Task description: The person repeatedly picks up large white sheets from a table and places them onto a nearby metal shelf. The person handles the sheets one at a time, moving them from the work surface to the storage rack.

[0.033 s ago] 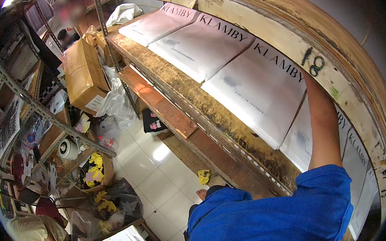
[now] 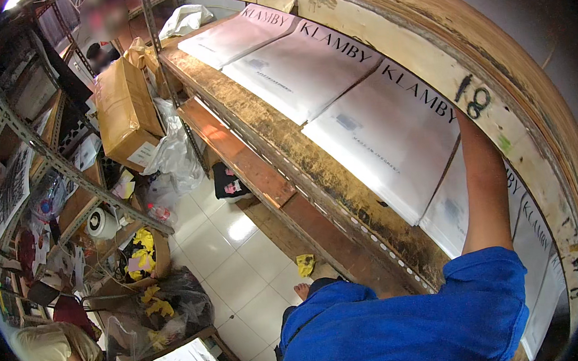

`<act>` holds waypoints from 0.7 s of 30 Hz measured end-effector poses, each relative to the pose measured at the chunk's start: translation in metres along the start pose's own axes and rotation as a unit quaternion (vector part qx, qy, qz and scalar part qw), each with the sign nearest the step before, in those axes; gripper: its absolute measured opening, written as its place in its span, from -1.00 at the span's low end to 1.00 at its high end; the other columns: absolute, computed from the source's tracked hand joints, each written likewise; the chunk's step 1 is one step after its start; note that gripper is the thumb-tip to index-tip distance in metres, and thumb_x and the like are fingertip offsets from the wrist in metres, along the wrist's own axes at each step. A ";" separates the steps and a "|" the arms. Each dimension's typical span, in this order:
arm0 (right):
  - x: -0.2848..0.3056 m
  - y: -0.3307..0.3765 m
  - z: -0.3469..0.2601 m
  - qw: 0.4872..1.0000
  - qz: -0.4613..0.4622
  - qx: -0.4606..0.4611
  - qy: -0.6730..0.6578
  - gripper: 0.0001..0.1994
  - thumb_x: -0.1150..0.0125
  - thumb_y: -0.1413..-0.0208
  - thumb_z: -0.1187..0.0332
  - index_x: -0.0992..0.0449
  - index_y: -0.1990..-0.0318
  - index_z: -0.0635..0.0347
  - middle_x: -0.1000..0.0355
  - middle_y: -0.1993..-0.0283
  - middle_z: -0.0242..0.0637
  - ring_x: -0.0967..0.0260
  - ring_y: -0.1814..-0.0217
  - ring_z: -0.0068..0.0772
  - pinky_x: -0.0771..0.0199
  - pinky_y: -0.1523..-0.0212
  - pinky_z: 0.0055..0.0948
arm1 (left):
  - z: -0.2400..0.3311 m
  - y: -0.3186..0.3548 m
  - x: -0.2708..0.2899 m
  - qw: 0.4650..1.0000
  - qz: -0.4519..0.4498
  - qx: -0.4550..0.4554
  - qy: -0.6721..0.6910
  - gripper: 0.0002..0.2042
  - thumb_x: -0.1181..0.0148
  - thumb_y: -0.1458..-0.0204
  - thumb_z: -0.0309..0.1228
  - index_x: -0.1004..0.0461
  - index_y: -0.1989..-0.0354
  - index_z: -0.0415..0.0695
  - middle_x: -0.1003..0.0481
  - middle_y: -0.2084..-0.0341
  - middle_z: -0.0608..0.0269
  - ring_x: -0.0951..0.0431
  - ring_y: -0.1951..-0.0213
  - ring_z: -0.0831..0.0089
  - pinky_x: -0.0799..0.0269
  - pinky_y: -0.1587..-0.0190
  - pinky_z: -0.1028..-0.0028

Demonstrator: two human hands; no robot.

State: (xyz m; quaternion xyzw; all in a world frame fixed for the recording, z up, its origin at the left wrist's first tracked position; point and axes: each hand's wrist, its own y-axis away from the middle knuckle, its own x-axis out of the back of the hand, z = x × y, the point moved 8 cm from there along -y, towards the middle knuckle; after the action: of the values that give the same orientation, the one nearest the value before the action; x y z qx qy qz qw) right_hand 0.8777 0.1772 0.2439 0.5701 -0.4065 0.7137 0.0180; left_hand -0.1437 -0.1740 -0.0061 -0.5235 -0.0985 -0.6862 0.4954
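The right arm reaches toward one o'clock, its hand hidden behind the flat white glossy package on the worn wooden shelf; grip cannot be told. At nine o'clock, a brown cardboard box leans over crumpled clear plastic bags.

Right hand hidden behind white flat package
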 end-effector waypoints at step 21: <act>-0.052 -0.095 -0.118 0.952 -0.067 0.196 -0.225 -0.61 0.06 -0.25 0.12 -0.38 0.02 0.30 -0.38 0.00 -0.09 -0.33 -0.02 -0.09 -0.28 -0.05 -0.26 | -0.026 -0.002 -0.029 0.996 0.020 0.051 0.069 -0.94 -0.06 -0.01 -0.54 -0.40 0.41 -0.29 -0.41 0.49 0.01 -0.41 0.40 0.17 -0.35 0.29 0.32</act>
State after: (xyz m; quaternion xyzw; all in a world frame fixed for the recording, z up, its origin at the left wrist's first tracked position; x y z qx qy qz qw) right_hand 0.8478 0.3342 0.2520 0.7342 -0.2127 0.6298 -0.1380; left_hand -0.1623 -0.1732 -0.0403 -0.4508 -0.0886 -0.7047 0.5406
